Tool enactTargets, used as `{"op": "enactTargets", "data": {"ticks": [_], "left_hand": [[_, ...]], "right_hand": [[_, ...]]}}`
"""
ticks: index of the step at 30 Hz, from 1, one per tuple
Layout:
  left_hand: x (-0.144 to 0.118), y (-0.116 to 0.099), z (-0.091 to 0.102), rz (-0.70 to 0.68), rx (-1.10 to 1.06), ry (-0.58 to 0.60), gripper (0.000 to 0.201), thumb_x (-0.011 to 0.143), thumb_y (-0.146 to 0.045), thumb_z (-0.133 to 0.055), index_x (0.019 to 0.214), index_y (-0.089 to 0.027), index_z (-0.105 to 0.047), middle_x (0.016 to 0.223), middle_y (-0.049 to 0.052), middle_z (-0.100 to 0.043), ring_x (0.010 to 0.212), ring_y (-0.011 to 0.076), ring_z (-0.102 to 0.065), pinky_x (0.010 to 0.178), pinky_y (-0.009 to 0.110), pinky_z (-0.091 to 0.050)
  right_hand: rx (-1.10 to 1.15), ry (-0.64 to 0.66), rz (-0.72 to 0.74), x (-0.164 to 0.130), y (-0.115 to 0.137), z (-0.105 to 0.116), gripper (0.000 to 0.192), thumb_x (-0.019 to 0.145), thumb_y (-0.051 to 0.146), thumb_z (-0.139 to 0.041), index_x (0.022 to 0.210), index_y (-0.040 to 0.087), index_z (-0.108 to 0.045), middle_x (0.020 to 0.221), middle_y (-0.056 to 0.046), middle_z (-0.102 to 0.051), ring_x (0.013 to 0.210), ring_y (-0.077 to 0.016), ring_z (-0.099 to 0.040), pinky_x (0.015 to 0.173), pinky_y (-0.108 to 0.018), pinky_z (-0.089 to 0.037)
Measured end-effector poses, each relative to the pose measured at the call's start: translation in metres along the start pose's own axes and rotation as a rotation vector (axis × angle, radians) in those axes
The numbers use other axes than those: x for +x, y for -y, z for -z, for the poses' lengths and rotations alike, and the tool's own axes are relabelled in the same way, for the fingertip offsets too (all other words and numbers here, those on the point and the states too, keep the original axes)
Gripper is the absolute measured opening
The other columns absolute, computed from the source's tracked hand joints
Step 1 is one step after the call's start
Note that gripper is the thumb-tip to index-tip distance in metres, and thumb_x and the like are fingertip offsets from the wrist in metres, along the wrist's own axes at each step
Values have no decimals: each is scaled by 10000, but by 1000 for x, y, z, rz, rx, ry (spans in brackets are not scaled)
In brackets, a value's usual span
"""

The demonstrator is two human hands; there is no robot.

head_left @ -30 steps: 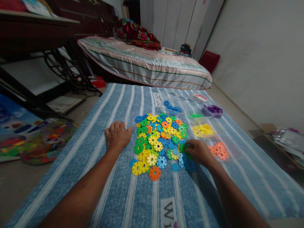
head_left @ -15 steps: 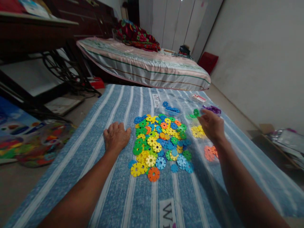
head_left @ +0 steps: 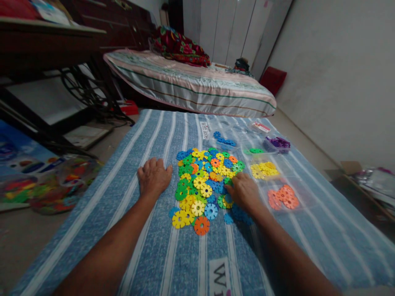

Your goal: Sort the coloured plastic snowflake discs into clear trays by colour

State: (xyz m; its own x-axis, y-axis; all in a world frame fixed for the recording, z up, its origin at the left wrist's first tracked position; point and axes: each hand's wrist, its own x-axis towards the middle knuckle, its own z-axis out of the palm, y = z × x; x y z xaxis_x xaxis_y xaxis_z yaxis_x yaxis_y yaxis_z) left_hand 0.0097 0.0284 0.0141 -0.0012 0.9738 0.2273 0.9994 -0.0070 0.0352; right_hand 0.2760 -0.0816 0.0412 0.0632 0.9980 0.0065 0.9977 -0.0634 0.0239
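Hands at a mixed pile of toy discs on a striped cloth.

Working left to right: our left hand point(head_left: 153, 177) lies flat and open on the striped cloth point(head_left: 148, 255), palm down, holding nothing, just beside the left edge of the mixed disc pile point(head_left: 203, 181). The pile sits at the middle of the cloth. Our right hand point(head_left: 244, 190) rests on the pile's right side with fingers curled down onto the discs; we cannot tell whether it grips one. Toward the cloth's right edge lie sorted groups: yellow discs point(head_left: 264, 169) and orange discs point(head_left: 282, 197). Risk, as we judge it: the right forearm crosses low near the sorted groups, so a sideways sweep could scatter them into the pile.
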Motion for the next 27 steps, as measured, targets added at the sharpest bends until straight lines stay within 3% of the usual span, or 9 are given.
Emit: {"op": "enactTargets", "data": {"ticks": [5, 14, 20, 24, 27], "left_hand": [[-1, 1, -2, -3, 0, -26, 465, 928, -409, -352, 1187, -112, -598, 1373, 212, -550, 1258, 346, -480, 998, 494, -376], [-1, 0, 0, -2, -25, -22, 457, 923, -407, -358, 1177, -116, -601, 1326, 214, -574, 1228, 353, -498, 993, 495, -374], [0, 1, -3, -2, -15, -18, 455, 926, -412, -353, 1180, -123, -596, 1308, 205, -582, 1244, 351, -486, 1004, 488, -369], [0, 1, -2, -5, -12, -20, 464, 923, -414, -348, 1181, -120, -598, 1303, 203, -585, 1246, 349, -483, 996, 485, -372], [0, 0, 0, -5, -9, -12, 472, 926, -417, -336, 1172, -118, -605, 1300, 203, -588, 1244, 347, -485, 990, 485, -376]], "right_hand": [[0, -47, 41, -1, 1, -6, 254, 966, 318, -546, 887, 153, -722, 967, -112, -677, 940, -232, -592, 753, -316, -381], [123, -355, 202, 1, -22, -18, 301, 939, 176, -505, 675, 187, -650, 784, -63, -645, 746, -166, -551, 678, -276, -351], [143, -464, 203, 33, -62, 22, 280, 920, 196, -512, 676, 183, -649, 803, -71, -658, 742, -165, -565, 667, -263, -362], [-11, -621, -69, 54, -89, 55, 267, 937, 264, -497, 785, 162, -692, 861, -110, -664, 790, -210, -565, 671, -293, -342], [-37, -510, -91, 47, -87, 60, 265, 949, 278, -481, 867, 164, -706, 883, -110, -671, 808, -219, -579, 668, -293, -341]]}}
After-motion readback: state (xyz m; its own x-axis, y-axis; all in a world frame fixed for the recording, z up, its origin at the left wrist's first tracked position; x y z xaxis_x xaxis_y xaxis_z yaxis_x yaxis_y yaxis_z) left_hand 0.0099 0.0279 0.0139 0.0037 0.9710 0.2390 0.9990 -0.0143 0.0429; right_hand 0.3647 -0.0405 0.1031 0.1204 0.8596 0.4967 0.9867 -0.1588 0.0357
